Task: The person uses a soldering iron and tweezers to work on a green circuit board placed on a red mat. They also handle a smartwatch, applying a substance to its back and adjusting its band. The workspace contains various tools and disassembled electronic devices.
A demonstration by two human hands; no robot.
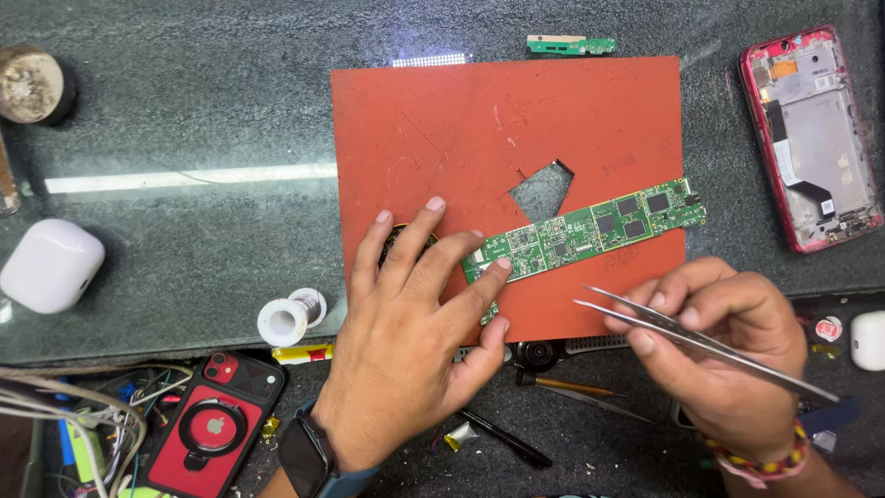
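A long green circuit board [590,229] lies slanted on an orange-red work mat [479,129] that has a ragged hole cut in it. My left hand [410,332] rests flat on the mat with fingers spread, its fingertips pressing the board's left end. A round dark object under that hand is mostly hidden. My right hand [728,350] holds metal tweezers [645,318], whose points aim left, just below the board and apart from it.
An opened red phone frame [811,138] lies at the right. A small green board [570,44] sits above the mat. A solder spool [288,318], a red phone [214,424], white earbud cases [51,265], loose wires and pens crowd the front edge.
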